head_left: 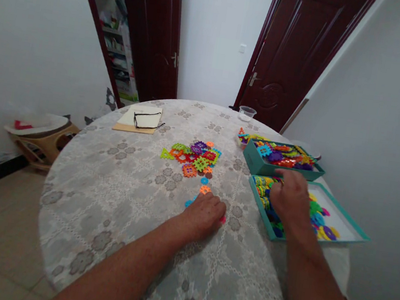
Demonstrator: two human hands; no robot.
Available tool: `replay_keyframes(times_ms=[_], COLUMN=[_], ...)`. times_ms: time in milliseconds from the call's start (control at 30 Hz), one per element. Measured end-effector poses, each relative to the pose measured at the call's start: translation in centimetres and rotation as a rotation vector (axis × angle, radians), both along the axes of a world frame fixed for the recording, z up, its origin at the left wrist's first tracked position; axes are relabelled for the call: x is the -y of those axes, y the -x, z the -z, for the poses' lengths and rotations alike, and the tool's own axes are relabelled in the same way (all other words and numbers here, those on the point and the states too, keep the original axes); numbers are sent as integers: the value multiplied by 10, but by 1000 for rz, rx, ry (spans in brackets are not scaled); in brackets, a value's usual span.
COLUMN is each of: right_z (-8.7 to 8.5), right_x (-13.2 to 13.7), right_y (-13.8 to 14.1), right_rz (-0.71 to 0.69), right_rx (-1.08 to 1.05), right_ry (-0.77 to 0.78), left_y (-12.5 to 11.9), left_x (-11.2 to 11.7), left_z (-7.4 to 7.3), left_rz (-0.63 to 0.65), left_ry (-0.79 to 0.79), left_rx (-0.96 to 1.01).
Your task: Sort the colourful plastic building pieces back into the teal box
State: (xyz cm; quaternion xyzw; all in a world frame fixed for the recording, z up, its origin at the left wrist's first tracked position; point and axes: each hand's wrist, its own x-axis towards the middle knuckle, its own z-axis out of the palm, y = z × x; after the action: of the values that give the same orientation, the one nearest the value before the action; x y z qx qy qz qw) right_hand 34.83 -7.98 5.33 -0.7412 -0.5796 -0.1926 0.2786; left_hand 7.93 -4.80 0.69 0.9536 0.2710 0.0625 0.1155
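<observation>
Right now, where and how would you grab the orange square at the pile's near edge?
Orange square: probably pinch its notched near edge, coming in low from the near side. That edge borders tablecloth, while its far side meets the pile.

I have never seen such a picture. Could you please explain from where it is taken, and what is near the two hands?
There is no machine: these are a person's bare hands, seen by a camera worn on the head, looking forward and down. The left hand rests on the patterned tablecloth, partly covering small coloured pieces. The right hand is over the shallow teal tray, holding more pieces; whether the hand grips one, I cannot tell. Behind the tray stands a deeper teal box, also filled. A colourful pile lies mid-table, and glasses lie on papers farther left.
</observation>
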Motion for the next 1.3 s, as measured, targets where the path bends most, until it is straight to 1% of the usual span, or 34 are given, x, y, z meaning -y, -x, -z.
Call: replay_keyframes(times_ms=[33,67,133,200,233,300,400,533,633,800,933,1033,1133,1200,1300], right_z=[0,0,2,4,6,8,11,14,15,13,14,19,28,33,38], right_x=[-1,-1,3,9,12,18,21,20,19,19,16,9,1,-3,-9], right_y=[13,26,50,68,74,84,92,95,92,86,90,102,115,121,126], right_rz=[-119,-228,-410,-541,-584,-623,-612,-627,-631,-622,-673,-718,-732,-730,-690], right_rx=[-26,-58,-118,-157,-167,-170,-167,-182,-202,-240,-313,-430,-497,-523,-494], right_ry=[35,107,330,555,640,747,813,813,792,810,782,674,554,537,554], left_y=[-1,-2,-2,2,6,19,44,70,76,74,73,74,74,72,67], left_x=[1,2,3,1,-1,-9,-25,-43,-47,-48,-49,-49,-49,-50,-50], left_z=[0,0,-3,-9,-13,-22,-31,-34,-33,-30,-28,-30,-30,-28,-23], left_rz=[-13,-27,-51,-58,-60,-83,-167,-237,-241,-262,-261,-253,-199,-179,-219], left_ry=[3,5,10,10,8,15,73,182,250,283,264,251,265,289,307], left_rx=[2,1,-8,-14,-12,-13,-57,-137,-132,-112,-107,-103,-63,-26,12])
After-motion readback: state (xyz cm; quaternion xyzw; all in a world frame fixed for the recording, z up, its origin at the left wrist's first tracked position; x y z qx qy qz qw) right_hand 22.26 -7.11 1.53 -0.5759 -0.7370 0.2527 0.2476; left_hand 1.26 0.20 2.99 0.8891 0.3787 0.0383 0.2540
